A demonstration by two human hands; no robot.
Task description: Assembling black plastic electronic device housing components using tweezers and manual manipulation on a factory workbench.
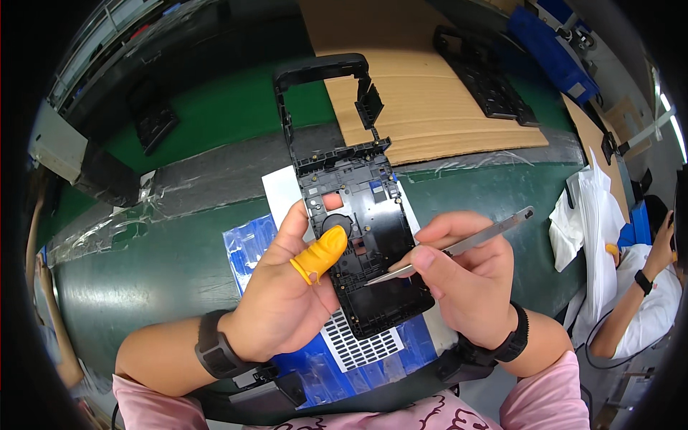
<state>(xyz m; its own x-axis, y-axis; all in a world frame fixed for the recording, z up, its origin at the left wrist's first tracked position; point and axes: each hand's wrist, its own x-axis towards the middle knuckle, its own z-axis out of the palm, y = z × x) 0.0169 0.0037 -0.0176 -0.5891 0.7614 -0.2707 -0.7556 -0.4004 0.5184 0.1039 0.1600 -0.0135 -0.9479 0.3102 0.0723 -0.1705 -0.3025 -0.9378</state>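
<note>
My left hand (269, 301) is closed on a black plastic device housing (358, 193), an open frame at its far end and a flat, detailed body nearer me. A yellow finger cot (320, 254) covers the thumb, which presses on the housing's left side. Between the thumb and fingers of my right hand (466, 279) is a pair of metal tweezers (487, 235). Their tips meet the lower part of the housing, and I cannot make out anything between them. Under the housing lies a white sheet with rows of small black stickers (358, 349), on a blue plastic-covered pad (315, 376).
Brown cardboard (430, 122) covers the far side of the green bench (143, 265), bearing another black housing (484, 75). A dark part (152, 118) lies far left. White sheets (591, 229) hang at the right, near another person's arm (638, 301). A blue bin (555, 54) stands far right.
</note>
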